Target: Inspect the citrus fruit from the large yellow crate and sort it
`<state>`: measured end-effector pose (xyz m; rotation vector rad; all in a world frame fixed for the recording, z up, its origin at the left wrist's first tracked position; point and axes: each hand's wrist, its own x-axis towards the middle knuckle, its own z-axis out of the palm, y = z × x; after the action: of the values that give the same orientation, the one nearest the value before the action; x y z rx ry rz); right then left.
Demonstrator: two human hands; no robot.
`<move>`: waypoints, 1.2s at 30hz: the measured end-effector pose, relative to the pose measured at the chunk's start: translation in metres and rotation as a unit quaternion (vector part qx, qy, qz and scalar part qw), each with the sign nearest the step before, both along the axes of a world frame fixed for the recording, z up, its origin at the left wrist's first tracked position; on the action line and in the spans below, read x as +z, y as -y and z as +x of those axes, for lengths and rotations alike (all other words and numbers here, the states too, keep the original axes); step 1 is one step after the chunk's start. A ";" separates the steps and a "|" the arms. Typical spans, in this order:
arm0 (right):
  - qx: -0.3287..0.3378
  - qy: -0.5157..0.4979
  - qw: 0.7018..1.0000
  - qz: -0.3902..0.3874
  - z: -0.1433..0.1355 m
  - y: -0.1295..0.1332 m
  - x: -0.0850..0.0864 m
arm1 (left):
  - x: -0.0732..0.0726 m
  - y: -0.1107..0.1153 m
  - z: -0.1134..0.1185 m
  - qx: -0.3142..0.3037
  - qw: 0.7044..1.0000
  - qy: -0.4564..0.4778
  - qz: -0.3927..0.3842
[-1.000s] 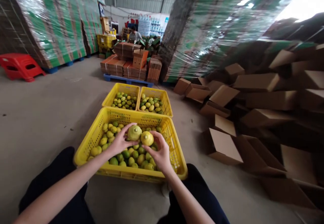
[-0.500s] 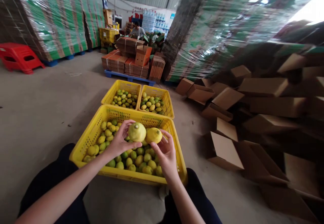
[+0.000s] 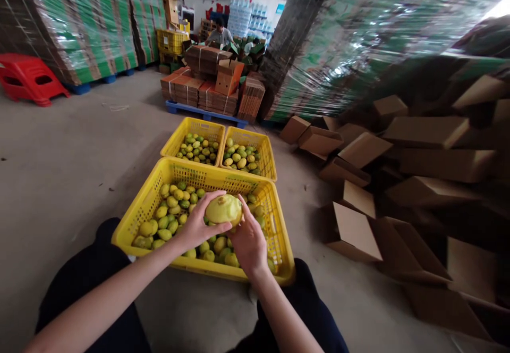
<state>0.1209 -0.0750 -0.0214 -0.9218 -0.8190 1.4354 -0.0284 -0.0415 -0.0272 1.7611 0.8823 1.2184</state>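
Observation:
Over the large yellow crate (image 3: 131,252), my left hand (image 3: 201,220) grips a big pale yellow-green lemon (image 3: 222,209) between thumb and fingers, its stem end turned up. My right hand (image 3: 251,241) is closed close beside it, around a second, yellower lemon (image 3: 238,220). Only a sliver of that lemon shows; the first lemon and my right fingers hide most of it. Beneath both hands, the crate holds many green and yellow lemons (image 3: 173,201).
Two smaller yellow crates (image 3: 163,151) of lemons touch the large crate's far side. Empty cardboard boxes (image 3: 356,230) lie heaped on the right. Flattened cartons (image 3: 183,87) sit on a blue pallet (image 3: 207,115) beyond. A red stool (image 3: 34,76) stands far left; people work at the back.
The two lemons, held side by side before, now overlap, with the left one in front. My right hand has moved left and turned, and the left lemon has tilted.

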 end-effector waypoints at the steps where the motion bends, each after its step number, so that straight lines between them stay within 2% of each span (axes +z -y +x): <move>1: -0.001 -0.002 1.000 -0.001 -0.001 -0.001 -0.001 | -0.003 0.002 0.003 -0.002 1.000 -0.011 0.009; 4: -0.018 0.001 1.000 -0.018 -0.004 -0.006 -0.003 | -0.008 0.011 0.012 -0.031 0.992 -0.082 0.086; 6: -0.024 -0.014 0.999 -0.045 -0.004 -0.008 -0.003 | -0.007 0.019 0.014 -0.049 0.980 -0.132 0.142; 8: -0.017 -0.035 0.997 -0.065 -0.004 -0.009 -0.002 | -0.003 0.025 0.013 -0.056 0.972 -0.158 0.163; 11: 0.017 -0.055 0.996 -0.065 -0.003 -0.009 -0.002 | 0.004 0.030 0.008 -0.069 0.975 -0.156 0.145; 14: 0.050 -0.081 0.995 -0.043 -0.005 -0.007 -0.005 | 0.004 0.029 0.003 -0.079 0.983 -0.131 0.099; 21: 0.072 -0.126 0.989 0.006 -0.014 -0.006 -0.002 | -0.017 0.027 0.001 -0.012 1.000 -0.004 0.022; 24: 0.071 -0.120 0.990 -0.004 -0.017 -0.007 0.001 | -0.021 0.031 0.000 0.005 1.000 -0.009 0.020; 27: 0.073 -0.103 0.992 -0.006 -0.016 -0.007 0.001 | -0.021 0.033 -0.003 -0.007 0.998 -0.032 0.058; 30: 0.059 -0.117 0.991 -0.034 -0.009 -0.008 -0.002 | -0.019 0.030 -0.006 -0.086 0.992 -0.036 0.088; 32: 0.050 -0.154 0.984 -0.073 -0.004 -0.008 -0.003 | -0.017 0.026 -0.008 -0.131 0.989 -0.020 0.069; 33: 0.052 -0.176 0.979 -0.091 -0.002 -0.008 -0.004 | -0.016 0.023 -0.008 -0.132 0.990 -0.006 0.051; 36: 0.081 -0.237 0.962 -0.111 0.001 -0.004 -0.002 | -0.011 0.011 -0.011 -0.073 0.997 0.006 -0.023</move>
<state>0.1220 -0.0706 -0.0237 -0.6403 -0.3845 1.8259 -0.0393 -0.0524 -0.0387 1.7477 0.7549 1.1053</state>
